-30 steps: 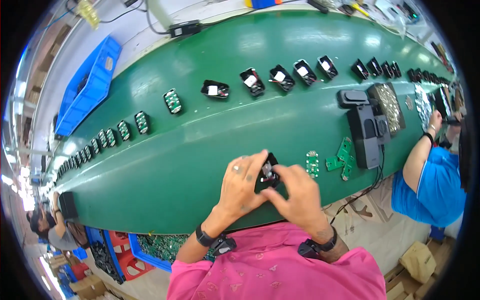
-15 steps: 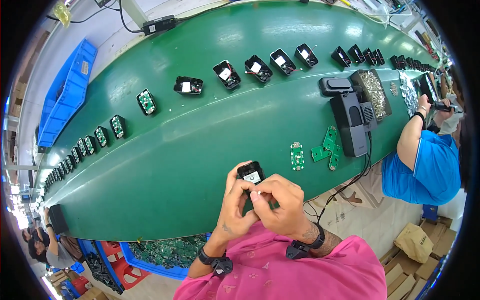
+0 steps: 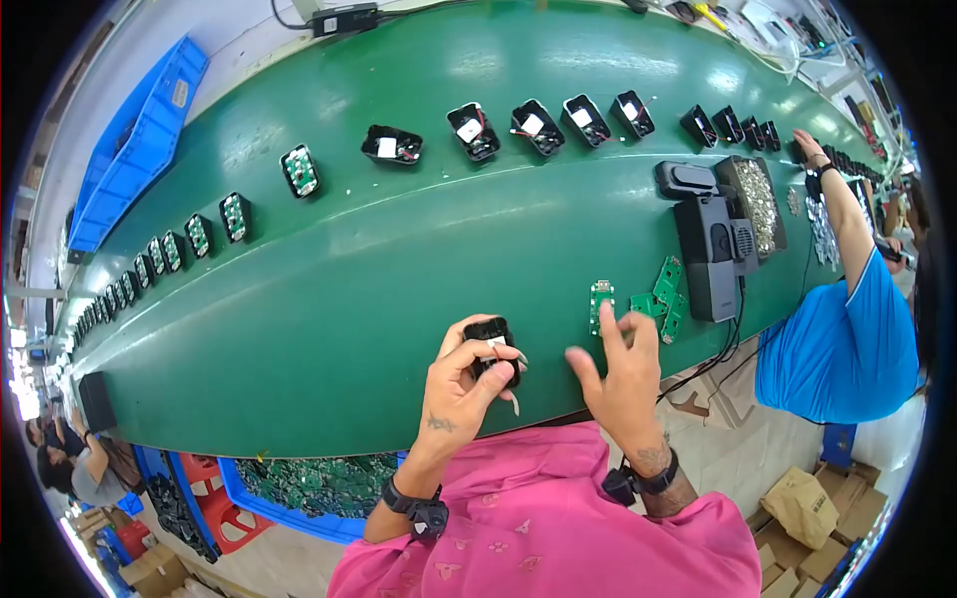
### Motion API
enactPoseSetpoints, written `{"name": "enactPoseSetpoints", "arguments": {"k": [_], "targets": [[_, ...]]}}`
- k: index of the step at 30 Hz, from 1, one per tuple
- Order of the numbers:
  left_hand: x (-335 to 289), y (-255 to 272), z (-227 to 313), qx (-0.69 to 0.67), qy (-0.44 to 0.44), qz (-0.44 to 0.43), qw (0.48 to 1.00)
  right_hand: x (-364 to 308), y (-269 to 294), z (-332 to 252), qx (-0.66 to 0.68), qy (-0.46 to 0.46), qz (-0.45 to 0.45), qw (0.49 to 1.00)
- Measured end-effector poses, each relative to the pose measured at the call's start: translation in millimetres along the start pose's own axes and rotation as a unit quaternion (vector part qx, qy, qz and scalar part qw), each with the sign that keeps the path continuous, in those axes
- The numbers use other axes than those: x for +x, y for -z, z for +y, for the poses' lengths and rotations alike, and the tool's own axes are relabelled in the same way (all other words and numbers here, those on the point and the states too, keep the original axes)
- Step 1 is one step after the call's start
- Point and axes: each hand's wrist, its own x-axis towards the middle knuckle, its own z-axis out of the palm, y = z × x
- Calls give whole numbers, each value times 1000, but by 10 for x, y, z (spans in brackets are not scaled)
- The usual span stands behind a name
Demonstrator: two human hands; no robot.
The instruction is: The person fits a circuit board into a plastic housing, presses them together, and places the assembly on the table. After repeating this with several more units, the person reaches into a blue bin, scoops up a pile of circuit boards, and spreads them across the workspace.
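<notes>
My left hand (image 3: pixel 454 394) grips a small black plastic case (image 3: pixel 486 329) over the near side of the bench. Something white shows inside it, with thin wires and a white strip by my thumb. My right hand (image 3: pixel 628 389) is open, thumb and fingers apart, holding nothing. Its index fingertip overlaps the lower part of a single green circuit board (image 3: pixel 601 291); whether it touches I cannot tell. Several more green boards (image 3: pixel 670 284) lie crossed over each other just right of that one.
Black cases (image 3: pixel 474 130) stand in a long curved row across the green bench (image 3: pixel 399 259); those at left hold green boards. A black device (image 3: pixel 710 259) and a box of small metal parts (image 3: pixel 753 204) stand at right. A co-worker in blue (image 3: pixel 832 339) reaches across there.
My right hand has left the case and moved right to the single circuit board, its fingers spreading. My left hand keeps the case. The co-worker's arm now stretches toward the far cases.
</notes>
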Motion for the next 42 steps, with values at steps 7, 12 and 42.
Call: {"name": "enactPoseSetpoints", "arguments": {"k": [7,12,42], "targets": [[48,-1,61,38,32,16,999,-439,268,442,-83,253,-108,958],[13,-37,40,174,-27,27,984,-355,269,474,55,256,-35,965],[-97,-105,71,-80,95,-8,992,133,-87,-88,269,173,-64,945]]}}
